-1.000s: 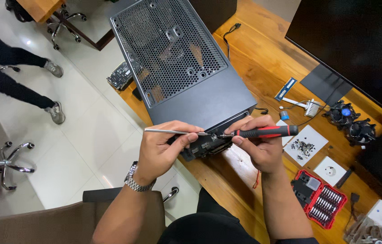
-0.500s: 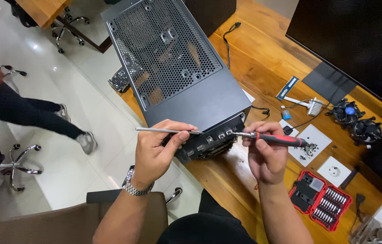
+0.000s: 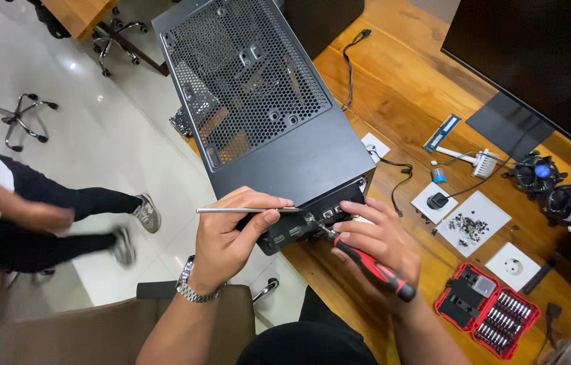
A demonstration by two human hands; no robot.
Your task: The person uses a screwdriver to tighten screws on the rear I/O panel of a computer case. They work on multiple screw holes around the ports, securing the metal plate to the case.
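Since a moment ago the right hand (image 3: 373,240) has tilted the red-handled screwdriver (image 3: 366,263) down, its tip at the black computer case's (image 3: 272,115) near end, seemingly at a screw; its grip is wrapped around the handle; the left hand (image 3: 231,236) pinches a thin metal rod (image 3: 245,210) level; the case overhangs the desk's (image 3: 400,88) left edge.

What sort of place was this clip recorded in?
Probably an office or computer repair workspace: a black computer case lies on a wooden desk, with cooler fans, a red screwdriver bit set and wheeled office chairs nearby.
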